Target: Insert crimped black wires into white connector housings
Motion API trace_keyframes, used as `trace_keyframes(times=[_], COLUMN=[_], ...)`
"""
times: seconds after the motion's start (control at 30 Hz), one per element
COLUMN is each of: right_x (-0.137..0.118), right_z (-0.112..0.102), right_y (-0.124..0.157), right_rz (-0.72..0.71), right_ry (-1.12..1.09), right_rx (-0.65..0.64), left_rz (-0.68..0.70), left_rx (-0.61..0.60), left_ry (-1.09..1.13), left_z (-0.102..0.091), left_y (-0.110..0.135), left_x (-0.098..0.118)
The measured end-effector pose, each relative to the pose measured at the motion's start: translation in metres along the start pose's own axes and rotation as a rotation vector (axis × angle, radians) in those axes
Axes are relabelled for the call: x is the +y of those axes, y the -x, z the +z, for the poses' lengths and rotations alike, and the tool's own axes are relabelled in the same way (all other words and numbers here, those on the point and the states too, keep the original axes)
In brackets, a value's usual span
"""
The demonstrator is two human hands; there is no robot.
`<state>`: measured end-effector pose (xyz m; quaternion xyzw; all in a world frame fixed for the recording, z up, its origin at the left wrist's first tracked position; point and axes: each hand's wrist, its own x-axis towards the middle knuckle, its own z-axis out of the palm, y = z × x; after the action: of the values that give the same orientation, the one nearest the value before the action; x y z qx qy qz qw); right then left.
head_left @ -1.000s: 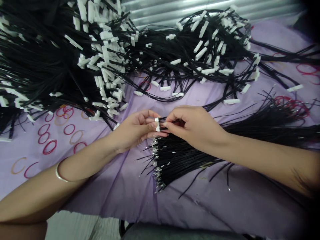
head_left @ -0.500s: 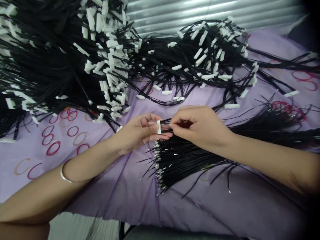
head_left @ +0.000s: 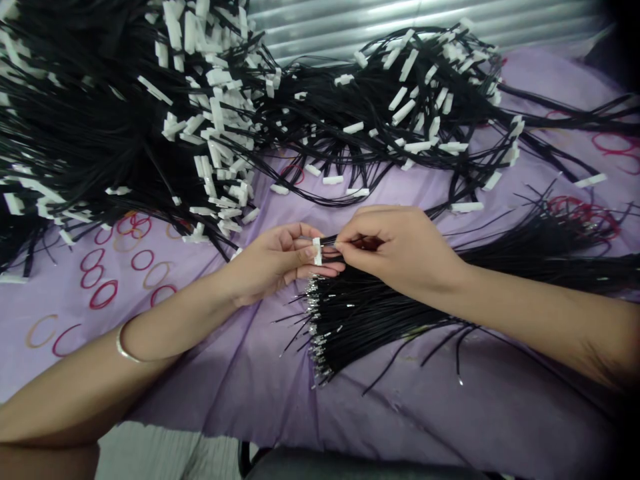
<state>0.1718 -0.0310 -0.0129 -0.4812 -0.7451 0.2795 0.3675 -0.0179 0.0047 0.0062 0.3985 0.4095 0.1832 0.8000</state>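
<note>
Between the thumb and fingers of my left hand is a small white connector housing, standing upright in the view. Black wires run from its right side toward my right hand. My right hand is closed in a pinch on a thin black wire, its fingertips just right of the housing; the wire's tip is too small to make out well. Below both hands lies a thick bundle of loose black wires, with shiny metal terminals at its left end.
A large heap of black wires with white connectors fills the back left. Another pile of such harnesses lies at the back centre. Red and tan rubber bands are scattered on the purple cloth. Ridged metal stands behind.
The pinching fingers of my right hand have moved slightly left, closer to the connector housing. My left hand keeps its hold; the view has shifted a little.
</note>
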Motion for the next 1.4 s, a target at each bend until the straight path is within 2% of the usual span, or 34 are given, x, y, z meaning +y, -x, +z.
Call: trace_keyframes(times=[0.17,0.23,0.3,0.37,0.43,0.53,0.6,0.7,0.8,1.0,1.1,1.23,1.4], right_x=[0.002,-0.003,-0.011,-0.020,-0.024,-0.020,-0.014,-0.011,-0.014,-0.013,-0.014,-0.015,-0.009], right_z=[0.003,-0.002,-0.010,-0.017,-0.018,-0.010,-0.005,-0.005,-0.012,-0.013,-0.013,-0.016,-0.010], right_y=[-0.002,-0.001,0.002,0.006,0.011,0.016,0.017,0.016,0.015,0.013,0.012,0.008,0.001], right_rz=[-0.053,-0.129,-0.230,-0.304,-0.285,-0.193,-0.201,-0.262,-0.249,-0.159,-0.176,-0.147,-0.107], right_ry=[0.055,0.214,0.477,0.637,0.592,0.404,0.309,0.172,0.075,0.087,0.062,0.138,0.160], right_rx=[-0.038,-0.031,0.052,0.120,0.032,-0.238,-0.292,-0.229,-0.184,-0.205,-0.113,-0.006,-0.045], left_rz=[0.009,0.010,0.031,0.073,0.093,0.070,0.064,0.076,0.071,0.075,0.083,0.059,0.018], left_rx=[0.013,0.010,0.030,0.075,0.111,0.129,0.124,0.112,0.106,0.077,0.070,0.027,0.014], left_ry=[-0.003,0.006,0.035,0.082,0.123,0.157,0.172,0.181,0.162,0.125,0.129,0.088,0.032], left_z=[0.001,0.001,0.000,-0.002,-0.004,-0.004,-0.003,-0.002,-0.002,-0.006,-0.006,-0.003,0.000], left_y=[0.000,-0.001,-0.001,-0.002,-0.003,-0.003,-0.002,-0.002,-0.002,-0.003,-0.004,-0.002,0.001], left_x=[-0.001,-0.001,0.000,0.000,0.000,0.000,0.001,0.002,0.001,-0.001,-0.001,0.000,0.002])
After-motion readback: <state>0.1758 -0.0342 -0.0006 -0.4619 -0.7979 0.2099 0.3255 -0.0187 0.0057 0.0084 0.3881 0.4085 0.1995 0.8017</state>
